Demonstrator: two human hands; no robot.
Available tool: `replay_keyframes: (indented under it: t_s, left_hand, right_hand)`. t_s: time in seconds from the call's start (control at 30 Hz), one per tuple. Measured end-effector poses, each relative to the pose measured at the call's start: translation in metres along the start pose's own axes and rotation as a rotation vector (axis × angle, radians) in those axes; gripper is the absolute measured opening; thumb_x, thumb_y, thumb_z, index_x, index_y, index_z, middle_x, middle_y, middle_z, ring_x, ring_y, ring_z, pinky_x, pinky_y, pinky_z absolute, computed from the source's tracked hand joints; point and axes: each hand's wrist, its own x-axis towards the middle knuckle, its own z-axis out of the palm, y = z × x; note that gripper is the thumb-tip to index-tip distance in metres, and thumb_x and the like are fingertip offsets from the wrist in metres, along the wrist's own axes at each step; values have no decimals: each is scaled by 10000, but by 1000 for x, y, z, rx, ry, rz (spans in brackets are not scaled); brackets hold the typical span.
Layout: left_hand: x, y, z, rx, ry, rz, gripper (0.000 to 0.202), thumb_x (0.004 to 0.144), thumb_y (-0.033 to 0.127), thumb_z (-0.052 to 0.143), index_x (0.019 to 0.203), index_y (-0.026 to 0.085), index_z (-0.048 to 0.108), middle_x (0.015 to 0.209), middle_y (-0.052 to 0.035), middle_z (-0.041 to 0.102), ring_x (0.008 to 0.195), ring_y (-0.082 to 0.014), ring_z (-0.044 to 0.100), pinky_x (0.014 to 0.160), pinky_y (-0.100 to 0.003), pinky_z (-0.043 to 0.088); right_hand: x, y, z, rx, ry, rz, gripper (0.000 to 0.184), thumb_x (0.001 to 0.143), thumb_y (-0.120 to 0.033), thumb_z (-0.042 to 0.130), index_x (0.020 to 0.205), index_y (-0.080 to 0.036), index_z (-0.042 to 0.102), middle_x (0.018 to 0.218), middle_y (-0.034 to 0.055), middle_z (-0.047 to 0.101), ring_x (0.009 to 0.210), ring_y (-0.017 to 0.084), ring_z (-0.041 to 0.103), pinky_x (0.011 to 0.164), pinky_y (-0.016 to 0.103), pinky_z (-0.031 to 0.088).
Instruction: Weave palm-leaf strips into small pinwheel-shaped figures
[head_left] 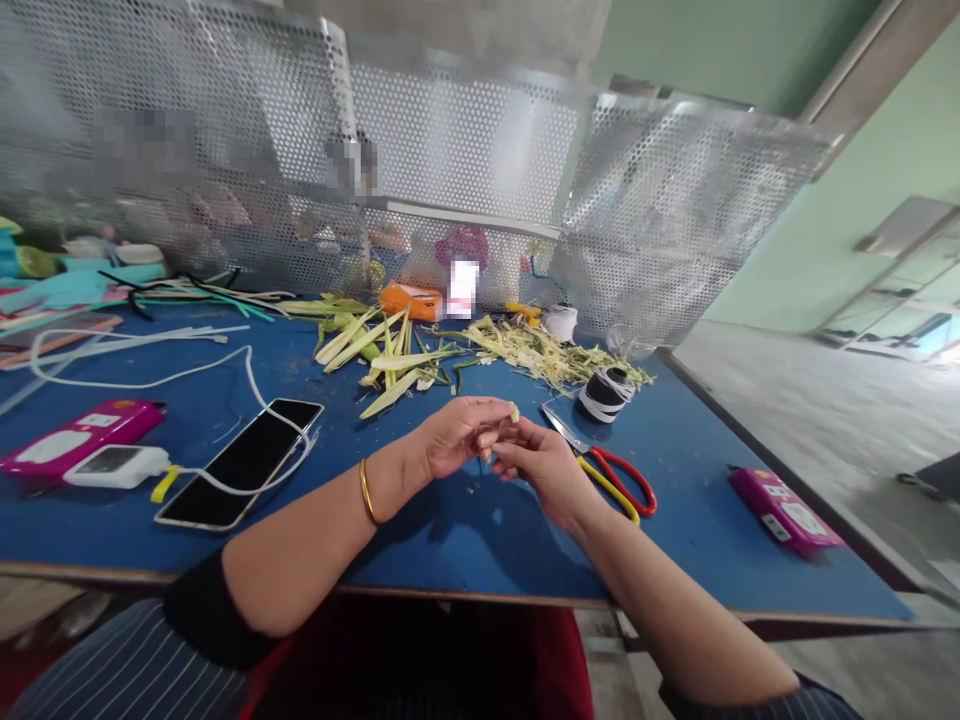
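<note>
My left hand (466, 436) and my right hand (546, 466) meet above the middle of the blue table (450, 545), fingertips close together. At the left fingertips shows a small pale-green piece (514, 411), with the left fingers closed round it. The right thumb and fingers are pinched beside it; what they hold is too small to tell. Scissors (619, 480) with red and yellow handles lie right of my right hand, blades partly apart. Behind them lies a black and white thread spool (604, 394). Cut pale-green husk strips (390, 360) are spread beyond my hands.
Shredded husk scraps (544, 350) lie before the perforated metal screen (457, 140). At left are a phone (244, 465), a white cable (251, 370) and a magenta pack (112, 430). Another magenta pack (784, 510) lies near the right edge. An orange packet (411, 301) rests at the back.
</note>
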Motion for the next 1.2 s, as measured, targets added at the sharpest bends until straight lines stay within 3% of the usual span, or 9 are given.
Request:
replay_keyframes:
  t_s: [0.1,0.2,0.43,0.57,0.63,0.73,0.83,0.93,1.2]
  left_hand:
    - [2,3,-4,23,43,6,167,769,297,703,786,133,676,758,-28,671,420,-29,372,425,-216,332]
    - [3,8,-9,32,120,5,110,781,248,680,788,138,687,958,-84,717,471,-32,438,444,-216,350]
    - [5,28,-19,11,463,74,103,790,205,662,787,113,707,958,-90,704,611,-58,552,542,-200,438]
    - [5,27,-17,23,520,62,90,779,204,672,758,119,686,842,-71,682,642,-77,563,549,-207,434]
    - [6,23,-14,49,506,53,76,768,195,678,739,125,680,805,-61,670,638,-82,565,549,-217,430]
    - [5,15,-10,101,464,79,62,742,192,697,714,138,686,746,-41,647,639,-89,565,547,-212,421]
    - [5,7,-9,109,452,157,99,704,237,734,713,145,697,695,-27,628,650,-99,560,554,-207,422]
    - [6,1,-12,110,461,237,182,667,300,767,733,140,709,702,-29,637,671,-111,562,567,-213,428]
    - [9,-8,-10,56,454,171,143,667,277,759,713,149,717,689,-23,625,667,-111,555,584,-238,428]
  right_hand:
    - [1,5,-9,-10,95,-38,285,602,-374,818,728,-171,663,645,-8,662,537,107,569,553,242,450]
    - [-8,4,-37,-242,129,-115,217,701,-385,750,720,-186,665,597,-16,624,542,121,555,577,258,440]
    - [-30,-3,-104,-1518,364,-411,232,911,-281,495,860,-222,713,862,57,724,682,194,619,642,314,381]
    - [-28,-12,-108,-1841,365,-496,179,871,-186,549,858,-203,727,914,101,726,812,252,635,757,374,382]
    - [-22,-19,-97,-1784,435,-628,163,868,-196,578,923,-202,731,1058,120,710,951,282,619,842,410,374]
    - [-6,-31,-68,-1439,441,-733,188,912,-310,569,947,-237,739,1008,75,727,913,250,630,846,399,390]
    - [17,-35,-36,-945,254,-625,207,864,-381,616,896,-220,742,941,64,739,880,228,654,795,351,459]
    - [37,-28,-12,-661,151,-416,230,779,-396,690,895,-205,744,849,45,749,775,209,658,728,326,480]
    - [42,-3,-8,-494,276,-424,143,759,-328,708,794,-199,757,691,8,708,654,167,597,633,289,444]
